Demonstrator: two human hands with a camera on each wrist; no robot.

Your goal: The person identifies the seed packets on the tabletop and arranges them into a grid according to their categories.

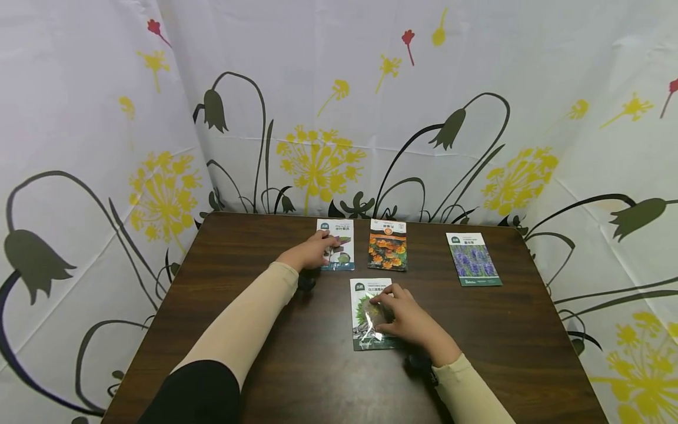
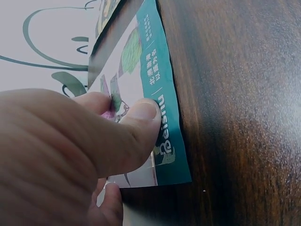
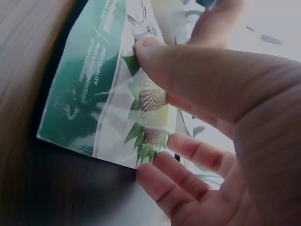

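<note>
Overhead, four seed packets lie on the surface [image 1: 265, 247]. Far left, the left hand [image 1: 312, 252] presses one packet [image 1: 339, 259] flat, thumb [image 2: 141, 117] on its teal edge [image 2: 162, 108], pinning it. Nearer, the right hand [image 1: 408, 321] grasps the sunflower packet [image 1: 365, 318], thumb [image 3: 188, 66] above, fingers [image 3: 188, 150] beneath, apparently lifting it.

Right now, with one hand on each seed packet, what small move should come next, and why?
Probably lift the right hand a little to raise the near packet: its fingers already curl under the edge, thumb on top. The left hand only rests on the far-left packet, flat on the table.
</note>
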